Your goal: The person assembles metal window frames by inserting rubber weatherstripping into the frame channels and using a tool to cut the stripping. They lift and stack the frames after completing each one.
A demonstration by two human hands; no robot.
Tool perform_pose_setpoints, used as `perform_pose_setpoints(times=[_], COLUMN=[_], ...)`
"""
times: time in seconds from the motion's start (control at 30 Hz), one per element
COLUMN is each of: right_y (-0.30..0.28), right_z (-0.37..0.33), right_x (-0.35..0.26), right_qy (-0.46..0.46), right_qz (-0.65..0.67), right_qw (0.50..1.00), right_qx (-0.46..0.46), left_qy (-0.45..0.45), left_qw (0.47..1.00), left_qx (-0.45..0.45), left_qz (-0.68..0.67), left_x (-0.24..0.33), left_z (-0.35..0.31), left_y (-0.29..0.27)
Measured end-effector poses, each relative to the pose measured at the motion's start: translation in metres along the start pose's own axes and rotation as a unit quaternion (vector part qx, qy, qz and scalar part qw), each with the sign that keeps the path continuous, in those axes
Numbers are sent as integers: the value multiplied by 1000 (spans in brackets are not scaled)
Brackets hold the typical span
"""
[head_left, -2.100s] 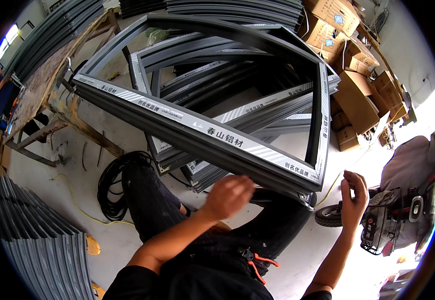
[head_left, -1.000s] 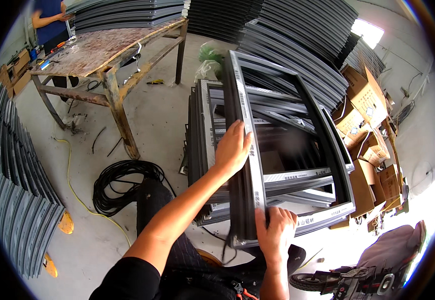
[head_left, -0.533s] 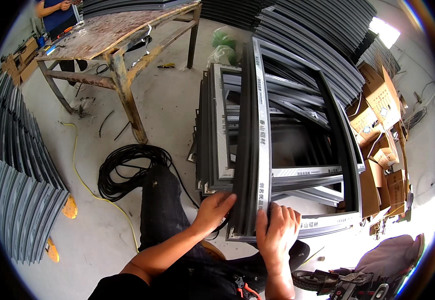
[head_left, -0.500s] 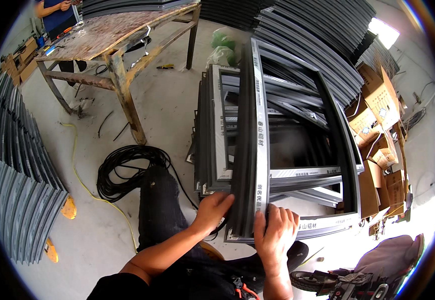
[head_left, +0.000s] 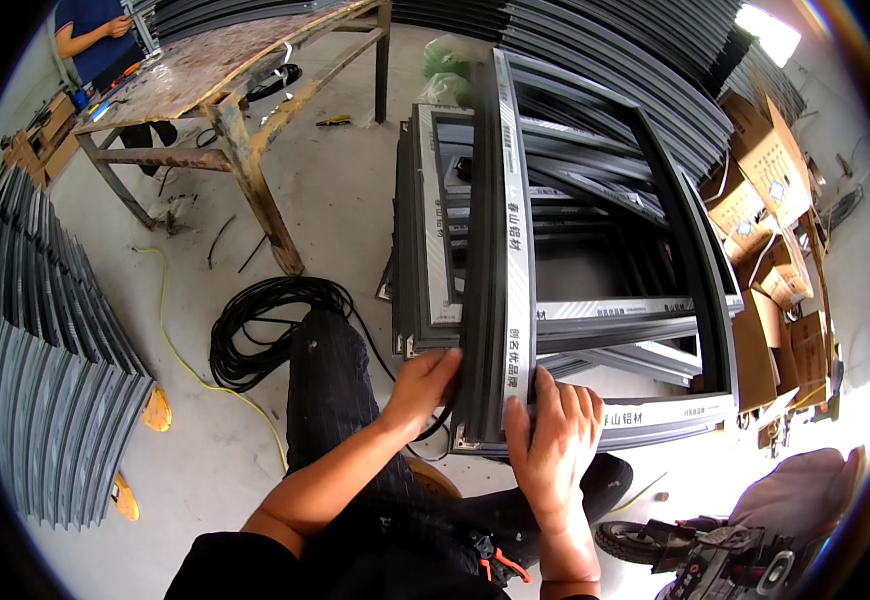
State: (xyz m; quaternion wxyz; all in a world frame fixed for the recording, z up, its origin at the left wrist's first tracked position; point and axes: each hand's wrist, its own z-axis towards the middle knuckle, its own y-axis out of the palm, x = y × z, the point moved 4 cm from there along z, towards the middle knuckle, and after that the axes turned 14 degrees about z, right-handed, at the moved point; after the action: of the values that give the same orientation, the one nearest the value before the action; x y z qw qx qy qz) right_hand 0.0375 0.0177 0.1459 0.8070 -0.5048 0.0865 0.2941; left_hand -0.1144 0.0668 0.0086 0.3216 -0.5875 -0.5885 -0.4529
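A dark grey window frame [head_left: 519,240] with pale printed protective tape lies tilted on top of a stack of similar frames [head_left: 442,215]. My left hand [head_left: 420,392] grips the left side of its near-left bar, close to the front corner. Across that bar, my right hand [head_left: 553,440] holds the inner right side, thumb against the taped face and fingers bent over the edge. The fingertips of both hands are partly hidden by the bar. Red-orange-handled pliers [head_left: 503,566] hang at my waist.
A coil of black cable [head_left: 273,330] lies by my knee, near a yellow cord [head_left: 167,335]. Grey profiles [head_left: 60,400] stand at left, more [head_left: 635,80] behind. A worn workbench [head_left: 195,85] has a person [head_left: 95,40] beside it. Cardboard boxes [head_left: 770,170] and a two-wheeler [head_left: 715,545] are at right.
The whole view has shifted a little, so most things sit higher in the picture. Both hands keep their hold on the frame's near-left bar.
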Motion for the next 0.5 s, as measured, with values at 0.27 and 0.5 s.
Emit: perform_pose_setpoints(times=[0.27,0.5], right_y=[-1,24], right_z=[-157,-256], right_x=[12,23], right_qy=[81,256], right_qz=[135,6], right_qw=[973,922], right_qx=[-168,-289], left_qy=[5,-101], left_qw=[983,971], left_qx=[-169,-217], left_qz=[65,-15], left_x=[-45,-30], left_z=[-81,-103], left_y=[-25,-21])
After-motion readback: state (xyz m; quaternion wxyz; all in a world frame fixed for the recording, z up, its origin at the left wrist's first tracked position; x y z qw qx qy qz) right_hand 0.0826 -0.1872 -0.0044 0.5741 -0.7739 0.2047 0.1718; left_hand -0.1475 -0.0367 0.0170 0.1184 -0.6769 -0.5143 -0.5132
